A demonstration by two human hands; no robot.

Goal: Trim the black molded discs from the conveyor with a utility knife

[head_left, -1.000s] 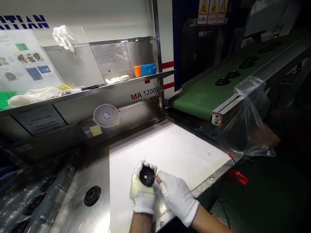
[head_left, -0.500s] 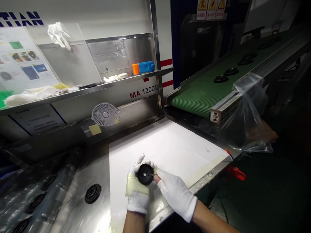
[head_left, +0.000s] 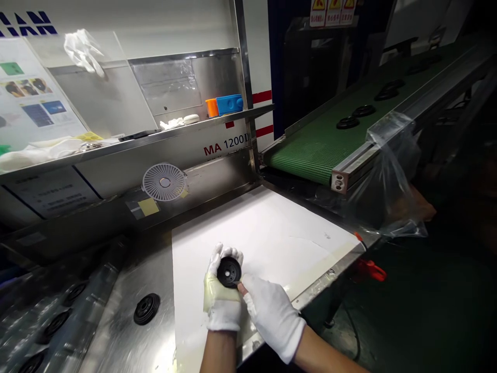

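Observation:
My left hand [head_left: 220, 300], in a white glove with a yellowish wrap around the palm, holds up a black round disc [head_left: 229, 271] with a central hole and smaller holes. Its fingers curl behind the disc, and the face is turned toward me. At the disc's lower right edge is my gloved right hand [head_left: 269, 311], with its bare thumb tip showing. It pinches a small thin pointed tool [head_left: 237, 283], mostly hidden by the fingers. Both hands are above a white sheet [head_left: 272, 228] on the metal table. A black ringed disc [head_left: 146, 309] lies on the metal to the left.
Several black discs lie on a green conveyor belt [head_left: 306, 160] at the right. More sit in clear plastic packing [head_left: 89, 305] at the left. A shelf [head_left: 178, 127] bears a blue and orange tool [head_left: 229, 105]; below is a small fan [head_left: 164, 182]. A plastic bag [head_left: 399, 176] hangs by the conveyor.
The right hand has shifted a little down and left, its fingertips going from the disc's right side to its lower right edge. The left hand still holds the disc, slightly turned.

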